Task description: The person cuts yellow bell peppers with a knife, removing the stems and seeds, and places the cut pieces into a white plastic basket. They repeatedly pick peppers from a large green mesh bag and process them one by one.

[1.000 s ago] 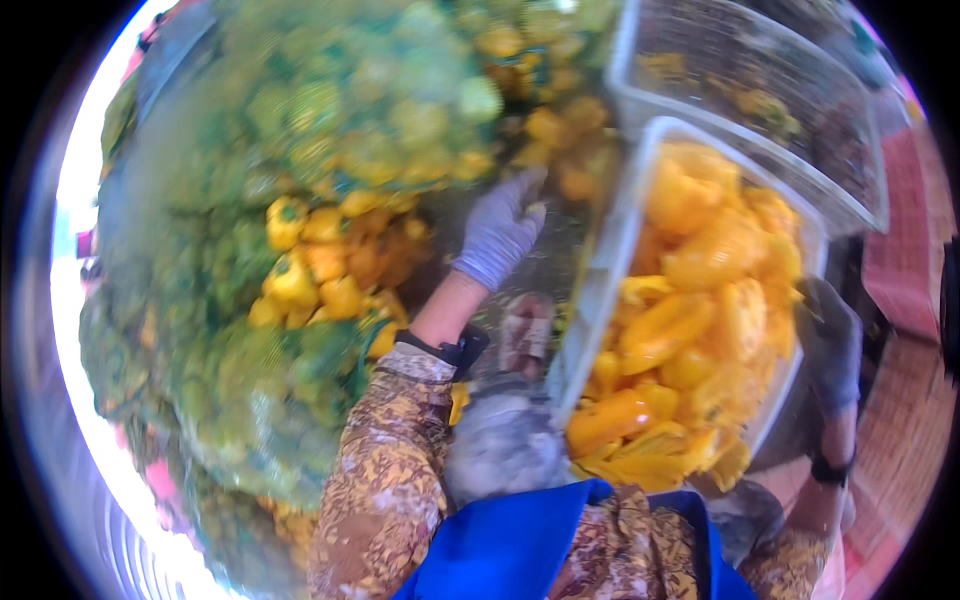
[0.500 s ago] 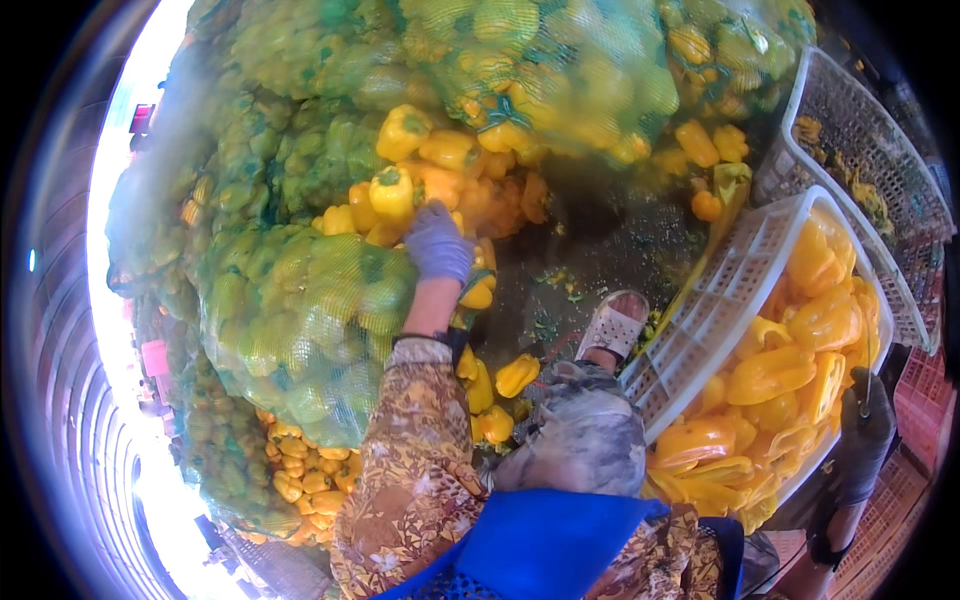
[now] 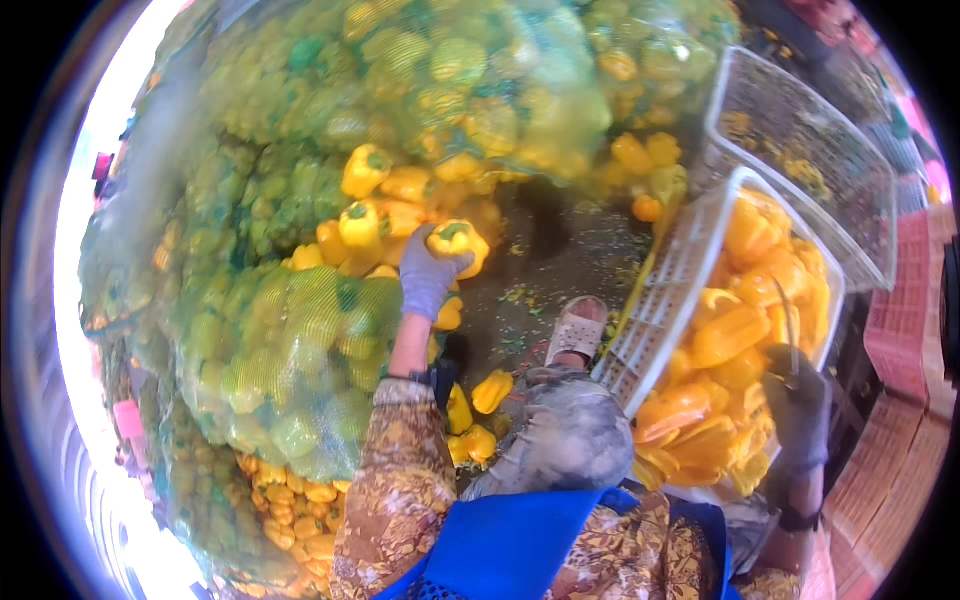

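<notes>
My left hand (image 3: 426,280), in a pale purple glove, grips a yellow bell pepper (image 3: 462,238), its green stem end showing. Behind it lies a heap of loose yellow bell peppers (image 3: 405,185), beside bulging green mesh sacks (image 3: 300,350) of peppers. At the right, my right hand (image 3: 798,405) wears a dark grey glove and hangs over the near right rim of a white plastic crate (image 3: 655,275). A thin, curved, blade-like tool (image 3: 786,312) sticks up from its closed fingers; the handle is hidden. Yellow peppers (image 3: 730,335), some looking split, fill this crate.
A second pale crate (image 3: 880,205) with plant scraps stands beyond the full one. Pink crates (image 3: 905,300) are stacked at the far right. A few peppers (image 3: 492,392) lie on the dark, scrap-strewn floor by my sandalled foot (image 3: 578,328). More mesh sacks (image 3: 470,70) rise ahead.
My left hand has lifted a bell pepper off the heap. My right hand has come in from the crate's outer side toward its rim, with the thin tool. The view has shifted rightward.
</notes>
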`<state>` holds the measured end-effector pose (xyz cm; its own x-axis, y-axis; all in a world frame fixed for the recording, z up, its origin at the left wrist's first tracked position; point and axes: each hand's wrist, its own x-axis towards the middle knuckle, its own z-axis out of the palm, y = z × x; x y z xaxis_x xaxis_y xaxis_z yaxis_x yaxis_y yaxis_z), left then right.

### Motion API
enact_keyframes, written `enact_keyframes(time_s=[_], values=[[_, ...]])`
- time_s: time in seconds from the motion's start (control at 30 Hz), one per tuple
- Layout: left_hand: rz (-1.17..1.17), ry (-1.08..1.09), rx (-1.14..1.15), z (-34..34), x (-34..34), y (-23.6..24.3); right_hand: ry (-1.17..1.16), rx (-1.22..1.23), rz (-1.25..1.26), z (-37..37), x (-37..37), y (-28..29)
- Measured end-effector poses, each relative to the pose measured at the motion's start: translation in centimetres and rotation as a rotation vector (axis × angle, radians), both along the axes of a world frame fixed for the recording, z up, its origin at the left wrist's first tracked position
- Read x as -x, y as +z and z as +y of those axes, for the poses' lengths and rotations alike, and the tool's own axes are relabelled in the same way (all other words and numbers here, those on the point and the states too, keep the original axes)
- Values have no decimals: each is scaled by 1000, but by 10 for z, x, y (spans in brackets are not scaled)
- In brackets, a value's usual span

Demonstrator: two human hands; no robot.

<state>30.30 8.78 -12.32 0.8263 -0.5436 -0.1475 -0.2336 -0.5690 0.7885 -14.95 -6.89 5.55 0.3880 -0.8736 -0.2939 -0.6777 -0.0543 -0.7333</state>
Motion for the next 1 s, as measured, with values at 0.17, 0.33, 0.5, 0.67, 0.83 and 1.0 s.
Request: enact_keyframes(time_s=[0.17,0.33,0.5,0.67,0.83,1.0], values=[[135,-483,374,-70,110,83,31,-234,-246,29,-25,-20],[274,-919,611,-111,182,130,-66,-32,-457,42,-30,-12],[498,-1276,479,-130,230,187,-276,-450,-785,38,0,31],[541,-1152,572,-136,269,197,-378,-137,-823,36,9,32],[-69,-1083,485,-138,284,197,-297,208,-649,36,21,8],[-181,-978,462,-144,293,200,-249,374,-334,47,34,2]])
